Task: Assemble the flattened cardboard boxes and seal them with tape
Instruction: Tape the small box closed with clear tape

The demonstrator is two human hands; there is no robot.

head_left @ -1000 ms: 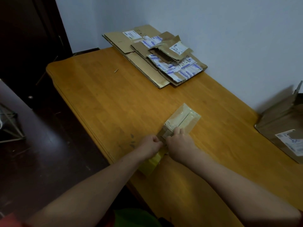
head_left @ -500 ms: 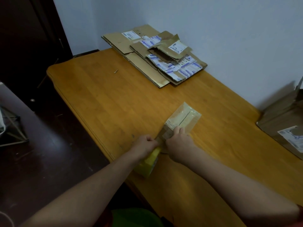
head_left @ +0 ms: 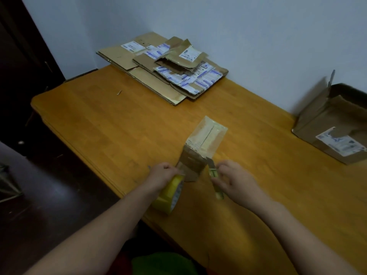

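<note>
Yellow tape roll (head_left: 170,195) left — cutter (head_left: 215,182) right

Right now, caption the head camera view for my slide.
Sealing a small box: left hand holds a yellow tape roll, right hand grips a cutter beside the box.

wooden tabletop (head_left: 99,126), pale blue wall (head_left: 258,36) behind it, dark floor (head_left: 49,195) at left, small scrap (head_left: 118,92) on the tabletop
</note>
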